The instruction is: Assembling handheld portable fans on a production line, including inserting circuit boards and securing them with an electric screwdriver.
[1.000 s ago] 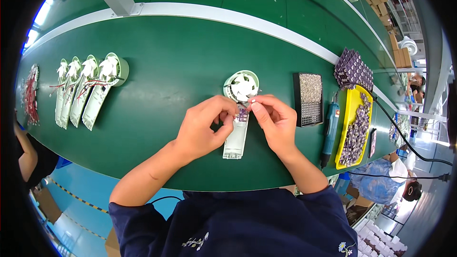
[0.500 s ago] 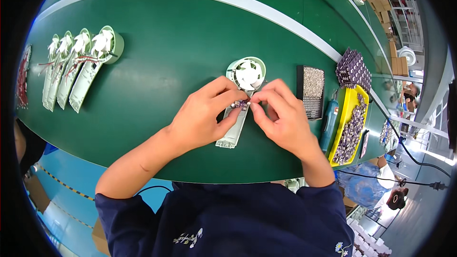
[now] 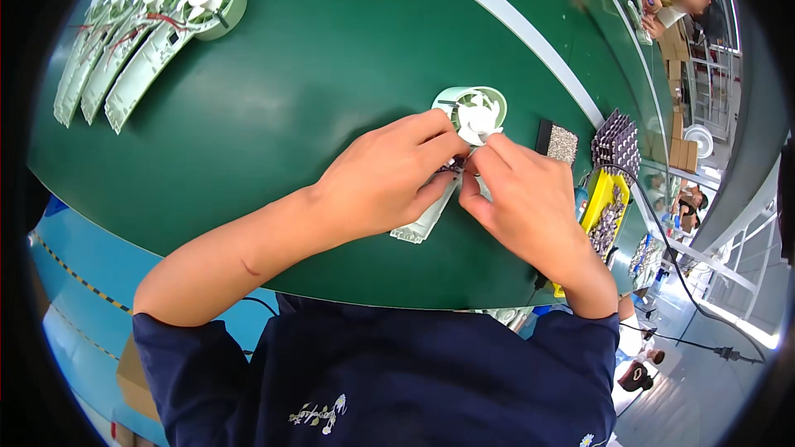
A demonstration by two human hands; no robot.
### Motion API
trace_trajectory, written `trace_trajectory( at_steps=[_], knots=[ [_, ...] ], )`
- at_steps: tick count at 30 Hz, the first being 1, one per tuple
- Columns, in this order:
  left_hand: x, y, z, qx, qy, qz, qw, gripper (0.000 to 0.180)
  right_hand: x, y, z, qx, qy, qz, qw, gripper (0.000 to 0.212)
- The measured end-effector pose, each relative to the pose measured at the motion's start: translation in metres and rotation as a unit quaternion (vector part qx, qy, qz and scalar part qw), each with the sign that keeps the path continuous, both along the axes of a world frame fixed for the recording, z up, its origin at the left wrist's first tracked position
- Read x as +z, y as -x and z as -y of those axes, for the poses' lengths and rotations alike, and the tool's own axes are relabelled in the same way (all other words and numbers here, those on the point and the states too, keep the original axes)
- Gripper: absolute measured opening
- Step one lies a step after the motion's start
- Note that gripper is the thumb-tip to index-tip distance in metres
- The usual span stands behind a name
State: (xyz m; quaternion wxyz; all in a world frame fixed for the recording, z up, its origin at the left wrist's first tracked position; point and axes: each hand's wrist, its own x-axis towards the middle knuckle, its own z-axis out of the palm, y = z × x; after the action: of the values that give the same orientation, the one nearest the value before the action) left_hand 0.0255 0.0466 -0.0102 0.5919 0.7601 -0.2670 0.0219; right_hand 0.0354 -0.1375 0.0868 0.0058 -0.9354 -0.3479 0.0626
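A light green handheld fan half-shell (image 3: 425, 217) lies on the table in front of me, its round head with white fan blades (image 3: 479, 118) pointing away. My left hand (image 3: 389, 172) is closed, thumb and fingertips pinching a small dark circuit board (image 3: 454, 165) at the upper part of the handle, just below the fan head. Close beside it, my right hand (image 3: 526, 199) has its thumb and fingers bent together over the same spot. Whatever its fingertips hold is hidden or too small to make out.
Several similar fan half-shells (image 3: 149, 66) with red wires stand in a row at the far left. On the right are a black tray of small metal parts (image 3: 562, 145), stacked purple-grey boards (image 3: 616, 142), a yellow bin (image 3: 590, 213) of small boards and a black cable (image 3: 662, 207).
My view has turned and shifted, so the fan row sits higher. Both hands remain at the handle; the right hand's fingers have moved up closer to the fan head.
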Motion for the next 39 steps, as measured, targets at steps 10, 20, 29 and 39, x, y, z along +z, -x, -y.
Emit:
trace_trajectory(
  at_steps=[10, 20, 29, 39],
  knots=[
    [-0.003, 0.002, 0.002, 0.001, 0.018, -0.030, 0.999, 0.044, 0.011, -0.004, -0.014, 0.006, 0.077, -0.047, 0.996, 0.019],
    [-0.004, 0.002, 0.003, -0.003, 0.029, -0.075, 0.997, 0.049, 0.018, -0.013, -0.027, 0.007, 0.178, -0.104, 0.978, 0.021],
    [-0.007, 0.001, 0.006, 0.016, 0.041, -0.029, 0.999, 0.032, 0.026, -0.022, -0.034, 0.027, 0.179, -0.111, 0.977, 0.024],
    [-0.007, 0.000, 0.008, 0.004, 0.025, -0.065, 0.998, 0.039, 0.027, -0.021, -0.037, 0.059, 0.222, -0.103, 0.968, 0.025]
  ],
)
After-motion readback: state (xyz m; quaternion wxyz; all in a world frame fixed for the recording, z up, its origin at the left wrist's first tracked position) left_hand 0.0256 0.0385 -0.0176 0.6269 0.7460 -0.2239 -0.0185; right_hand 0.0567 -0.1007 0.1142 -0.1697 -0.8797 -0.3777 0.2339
